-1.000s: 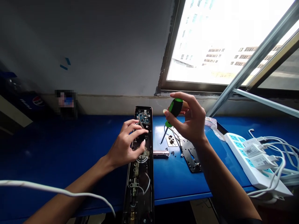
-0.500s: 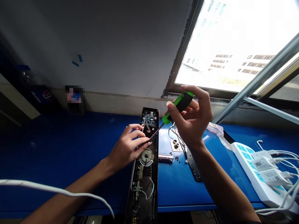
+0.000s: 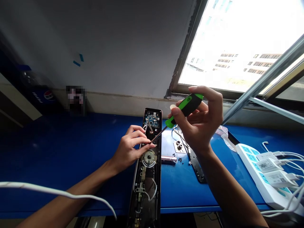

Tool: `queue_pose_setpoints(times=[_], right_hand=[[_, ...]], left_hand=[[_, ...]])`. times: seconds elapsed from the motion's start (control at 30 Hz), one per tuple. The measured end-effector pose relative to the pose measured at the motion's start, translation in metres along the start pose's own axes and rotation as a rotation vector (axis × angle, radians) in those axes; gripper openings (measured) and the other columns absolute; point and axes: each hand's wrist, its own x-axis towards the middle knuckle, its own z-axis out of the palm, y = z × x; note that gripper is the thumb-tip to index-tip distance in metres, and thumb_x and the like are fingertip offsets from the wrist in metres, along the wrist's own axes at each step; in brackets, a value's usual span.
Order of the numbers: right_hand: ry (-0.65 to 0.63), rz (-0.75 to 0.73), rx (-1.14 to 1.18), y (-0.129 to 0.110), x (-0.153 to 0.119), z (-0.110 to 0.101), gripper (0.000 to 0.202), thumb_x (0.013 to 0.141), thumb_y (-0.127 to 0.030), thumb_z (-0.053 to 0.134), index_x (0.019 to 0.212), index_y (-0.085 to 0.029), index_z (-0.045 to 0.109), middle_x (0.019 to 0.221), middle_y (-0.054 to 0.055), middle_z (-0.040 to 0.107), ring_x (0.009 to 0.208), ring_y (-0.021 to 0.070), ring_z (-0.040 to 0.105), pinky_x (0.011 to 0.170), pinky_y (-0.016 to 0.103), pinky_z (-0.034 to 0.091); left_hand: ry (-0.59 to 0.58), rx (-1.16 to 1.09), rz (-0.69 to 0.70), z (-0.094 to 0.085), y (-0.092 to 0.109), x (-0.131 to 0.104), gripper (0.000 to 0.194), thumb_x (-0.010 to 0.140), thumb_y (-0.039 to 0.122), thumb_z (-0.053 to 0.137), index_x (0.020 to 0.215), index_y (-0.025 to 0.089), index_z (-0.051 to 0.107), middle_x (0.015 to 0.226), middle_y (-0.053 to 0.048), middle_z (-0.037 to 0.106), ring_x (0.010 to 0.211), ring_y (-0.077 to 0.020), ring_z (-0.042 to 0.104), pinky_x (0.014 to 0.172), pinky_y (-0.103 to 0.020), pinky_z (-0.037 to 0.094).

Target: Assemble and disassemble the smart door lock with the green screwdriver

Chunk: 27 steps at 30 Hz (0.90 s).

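Note:
A long, narrow door lock body [image 3: 152,167] lies open on the blue table, showing a circuit board [image 3: 152,120], a round metal part [image 3: 149,157] and thin wires. My right hand [image 3: 201,117] grips the green and black handle of a screwdriver [image 3: 184,107], its shaft slanting down to the left into the lock body. With thumb and fingertips closed together, my left hand [image 3: 131,144] pinches round the shaft's lower end, above the round part. Those fingers hide the very tip and whatever lies under it.
Right of the lock body lie a black cover plate [image 3: 198,171], a square metal plate [image 3: 180,147], small dark screws [image 3: 180,160] and a wrapped cylinder [image 3: 169,160]. A white power strip [image 3: 254,177] with chargers stands at right. A white cable [image 3: 59,192] crosses at lower left.
My right hand and the screwdriver handle have shifted slightly to the right, so the shaft lies a little flatter. My left fingers stay at its lower end.

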Motion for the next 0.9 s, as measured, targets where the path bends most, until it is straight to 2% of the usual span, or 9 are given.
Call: queue_pose_setpoints(times=[0.2, 0.33, 0.43, 0.7, 0.9], right_hand=[[-0.183, 0.013, 0.111, 0.004, 0.003, -0.009, 0.051, 0.087, -0.026, 0.079, 0.131, -0.031, 0.054, 0.099, -0.002, 0.072, 0.082, 0.0171, 0.076, 0.066, 0.030, 0.069], [-0.308, -0.003, 0.206, 0.003, 0.008, -0.015, 0.064, 0.084, -0.016, 0.079, 0.140, -0.029, 0.051, 0.104, 0.001, 0.073, 0.094, 0.0213, 0.078, 0.075, 0.035, 0.072], [-0.317, -0.050, 0.210, -0.001, 0.010, -0.019, 0.068, 0.081, -0.010, 0.080, 0.141, -0.029, 0.054, 0.113, 0.003, 0.072, 0.096, 0.0220, 0.078, 0.079, 0.038, 0.072], [-0.387, -0.100, 0.129, -0.004, 0.006, -0.024, 0.078, 0.078, -0.009, 0.084, 0.146, -0.032, 0.054, 0.128, 0.006, 0.073, 0.104, 0.0260, 0.078, 0.083, 0.041, 0.072], [-0.401, -0.168, 0.120, -0.007, 0.005, -0.019, 0.073, 0.081, -0.007, 0.081, 0.147, -0.028, 0.055, 0.130, 0.005, 0.072, 0.105, 0.0224, 0.077, 0.079, 0.033, 0.070]], left_hand=[[-0.009, 0.002, -0.020, 0.000, 0.000, -0.001, 0.009, 0.086, 0.023, 0.084, 0.085, 0.020, 0.076, 0.081, -0.003, 0.073, 0.105, -0.0242, 0.058, 0.088, -0.040, 0.053], [-0.003, 0.026, -0.026, 0.000, 0.000, -0.001, 0.008, 0.087, 0.023, 0.083, 0.086, 0.021, 0.076, 0.082, -0.003, 0.073, 0.106, -0.0244, 0.057, 0.090, -0.041, 0.053], [-0.014, 0.066, -0.016, -0.002, 0.002, 0.000, 0.010, 0.087, 0.025, 0.084, 0.092, 0.021, 0.078, 0.088, -0.004, 0.073, 0.109, -0.0256, 0.057, 0.093, -0.043, 0.053], [-0.132, 0.172, 0.012, -0.008, 0.004, 0.003, 0.031, 0.086, 0.034, 0.085, 0.112, 0.021, 0.076, 0.115, -0.009, 0.066, 0.125, -0.0318, 0.051, 0.105, -0.055, 0.051], [-0.195, 0.199, 0.027, -0.008, 0.002, 0.001, 0.036, 0.088, 0.034, 0.081, 0.119, 0.020, 0.072, 0.126, -0.012, 0.059, 0.133, -0.0340, 0.047, 0.110, -0.058, 0.048]])
